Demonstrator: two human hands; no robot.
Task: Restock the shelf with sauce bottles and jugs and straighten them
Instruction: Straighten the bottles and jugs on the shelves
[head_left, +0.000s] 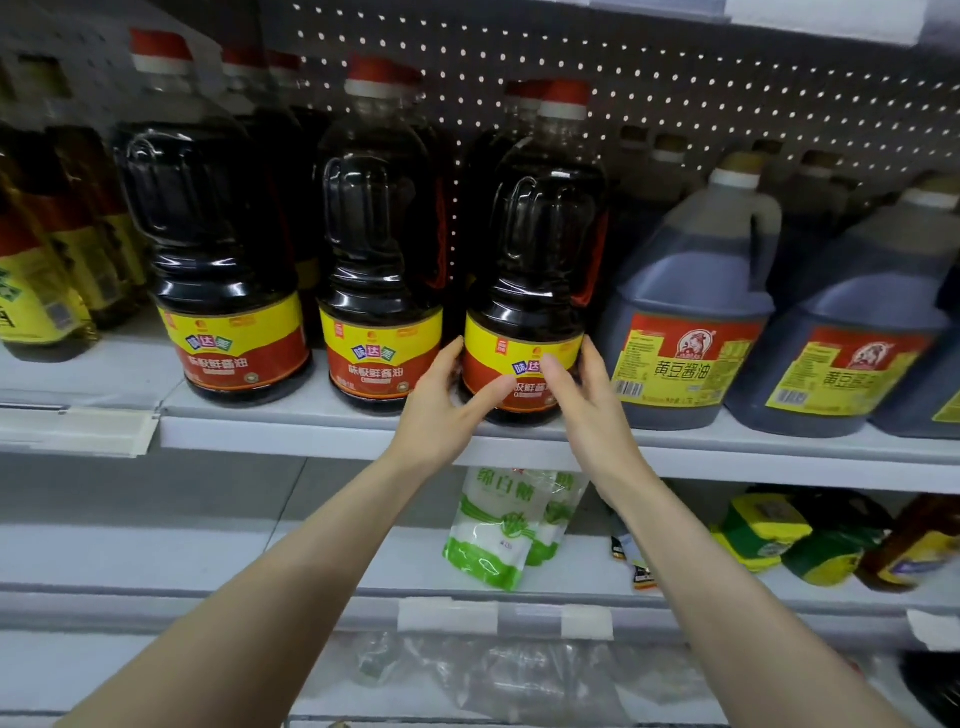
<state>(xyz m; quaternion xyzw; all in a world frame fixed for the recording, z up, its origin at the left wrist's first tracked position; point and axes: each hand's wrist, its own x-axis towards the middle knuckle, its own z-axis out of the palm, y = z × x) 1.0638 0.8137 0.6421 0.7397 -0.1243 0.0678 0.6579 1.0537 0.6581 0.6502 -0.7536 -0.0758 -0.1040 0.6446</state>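
Three dark soy sauce bottles with red caps and yellow-red labels stand at the front of the white shelf. I hold the right one at its base with both hands. My left hand grips its left side, thumb across the label. My right hand grips its right side, thumb on the label front. The middle bottle and the left bottle stand upright beside it, with more bottles behind them. Grey soy sauce jugs stand right of my hands.
Yellow-labelled oil bottles stand at far left. On the shelf below lie a green-white sugar bag and green-yellow packs. A pegboard back wall is behind the jugs. Clear bags lie on the lowest shelf.
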